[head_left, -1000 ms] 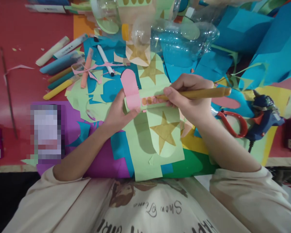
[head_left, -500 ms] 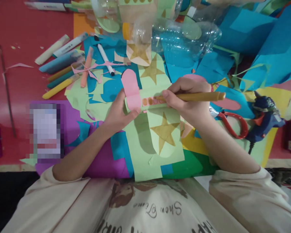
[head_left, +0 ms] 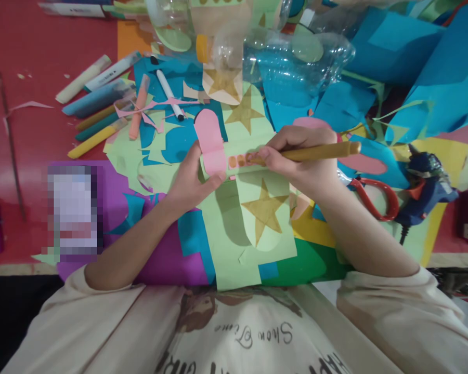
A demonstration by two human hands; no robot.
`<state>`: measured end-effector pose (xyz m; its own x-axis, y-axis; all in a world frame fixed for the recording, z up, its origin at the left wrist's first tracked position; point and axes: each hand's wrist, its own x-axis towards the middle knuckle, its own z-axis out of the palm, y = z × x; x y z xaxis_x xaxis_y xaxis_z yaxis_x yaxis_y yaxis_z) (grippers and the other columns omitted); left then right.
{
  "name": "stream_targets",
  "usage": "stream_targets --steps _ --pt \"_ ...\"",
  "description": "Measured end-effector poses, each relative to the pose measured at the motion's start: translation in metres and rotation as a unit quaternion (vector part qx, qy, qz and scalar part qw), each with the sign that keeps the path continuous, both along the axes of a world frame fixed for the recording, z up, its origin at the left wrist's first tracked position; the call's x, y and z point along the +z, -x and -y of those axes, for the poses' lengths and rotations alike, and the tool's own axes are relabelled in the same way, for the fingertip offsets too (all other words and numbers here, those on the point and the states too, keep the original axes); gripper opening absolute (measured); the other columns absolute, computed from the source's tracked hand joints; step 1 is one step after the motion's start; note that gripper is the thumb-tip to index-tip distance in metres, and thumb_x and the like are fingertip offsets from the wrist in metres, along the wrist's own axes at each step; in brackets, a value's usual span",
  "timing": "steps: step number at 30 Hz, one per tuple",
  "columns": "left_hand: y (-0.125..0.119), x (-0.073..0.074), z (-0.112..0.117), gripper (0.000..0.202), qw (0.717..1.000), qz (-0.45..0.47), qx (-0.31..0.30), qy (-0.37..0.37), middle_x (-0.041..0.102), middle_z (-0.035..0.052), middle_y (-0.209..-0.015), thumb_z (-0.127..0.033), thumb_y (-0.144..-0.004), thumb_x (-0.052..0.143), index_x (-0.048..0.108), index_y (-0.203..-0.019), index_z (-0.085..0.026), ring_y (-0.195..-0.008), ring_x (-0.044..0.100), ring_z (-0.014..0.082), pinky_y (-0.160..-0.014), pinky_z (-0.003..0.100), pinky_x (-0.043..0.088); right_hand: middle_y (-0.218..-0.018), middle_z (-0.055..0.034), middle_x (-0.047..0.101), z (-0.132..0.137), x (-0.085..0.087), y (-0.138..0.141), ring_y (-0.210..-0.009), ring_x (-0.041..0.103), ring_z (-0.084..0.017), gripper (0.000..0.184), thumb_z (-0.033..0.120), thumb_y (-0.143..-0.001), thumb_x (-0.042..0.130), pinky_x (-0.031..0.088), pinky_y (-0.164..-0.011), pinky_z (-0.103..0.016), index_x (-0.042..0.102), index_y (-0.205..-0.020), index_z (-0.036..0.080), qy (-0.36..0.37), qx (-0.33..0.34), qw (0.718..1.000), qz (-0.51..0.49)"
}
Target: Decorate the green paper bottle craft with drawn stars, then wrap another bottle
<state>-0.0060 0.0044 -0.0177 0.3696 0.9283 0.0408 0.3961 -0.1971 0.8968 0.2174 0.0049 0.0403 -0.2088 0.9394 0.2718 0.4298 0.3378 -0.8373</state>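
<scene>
My right hand (head_left: 296, 150) pinches a gold-brown marker (head_left: 320, 151), its tip end low over a strip of small circles (head_left: 241, 160) on a folded paper cutout. The circles at the strip's left end are coloured orange-brown. With thumb and fingers, my left hand (head_left: 195, 179) grips the cutout's left end, where a pink rounded flap (head_left: 210, 132) stands out. Pale green flaps lie above and below the strip; the lower one bears a gold star (head_left: 264, 212), the upper one another gold star (head_left: 244, 111). My right fingers hide the strip's right end.
Several markers (head_left: 97, 111) lie at the left, beside paper scraps. Clear plastic bottles (head_left: 292, 54) lie at the back. Red-handled scissors (head_left: 390, 202) and a blue glue gun (head_left: 425, 192) are on the right. A blurred-out phone-like object (head_left: 74, 210) rests on purple paper.
My right hand and the marker have shifted slightly left along the row of circles. My left hand keeps its grip on the cutout.
</scene>
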Motion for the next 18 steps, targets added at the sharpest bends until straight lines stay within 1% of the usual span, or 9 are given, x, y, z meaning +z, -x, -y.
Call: stream_targets --steps 5,9,13,18 --pt "0.0 -0.001 0.0 0.072 1.0 0.001 0.001 0.007 0.054 0.0139 -0.135 -0.073 -0.081 0.054 0.044 -0.13 -0.021 -0.128 0.051 0.0347 -0.107 0.051 0.043 -0.052 0.0024 0.051 0.001 0.0 -0.002 -0.049 0.043 -0.009 0.035 0.033 -0.083 0.065 0.033 -0.045 -0.025 0.052 -0.054 0.019 0.013 0.006 1.0 0.004" --pt "0.002 -0.006 -0.001 0.072 1.0 0.008 -0.004 -0.005 0.054 0.0137 -0.135 -0.073 -0.081 0.053 0.043 -0.132 -0.022 -0.128 0.051 0.0332 -0.106 0.053 0.043 -0.052 0.0029 0.051 0.001 0.0 -0.001 -0.048 0.043 -0.008 0.033 0.029 -0.083 0.065 0.034 -0.044 -0.025 0.051 -0.054 0.02 0.01 -0.001 1.0 0.001" --pt "0.004 -0.009 -0.002 0.07 1.0 0.01 -0.01 -0.014 0.053 0.0151 -0.136 -0.07 -0.084 0.054 0.043 -0.132 -0.021 -0.128 0.051 0.0333 -0.107 0.055 0.042 -0.052 0.0024 0.052 0.0 0.0 0.0 -0.048 0.046 -0.009 0.035 0.031 -0.083 0.066 0.037 -0.043 -0.027 0.05 -0.053 0.021 -0.002 -0.015 1.0 -0.007" --pt "0.005 -0.011 -0.003 0.066 1.0 0.018 -0.015 -0.019 0.054 0.0115 -0.136 -0.069 -0.083 0.056 0.044 -0.133 -0.027 -0.129 0.051 0.0318 -0.106 0.052 0.042 -0.051 0.0026 0.055 -0.002 -0.001 0.001 -0.046 0.048 -0.01 0.036 0.033 -0.083 0.067 0.041 -0.044 -0.029 0.05 -0.053 0.023 -0.028 -0.035 0.999 -0.012"
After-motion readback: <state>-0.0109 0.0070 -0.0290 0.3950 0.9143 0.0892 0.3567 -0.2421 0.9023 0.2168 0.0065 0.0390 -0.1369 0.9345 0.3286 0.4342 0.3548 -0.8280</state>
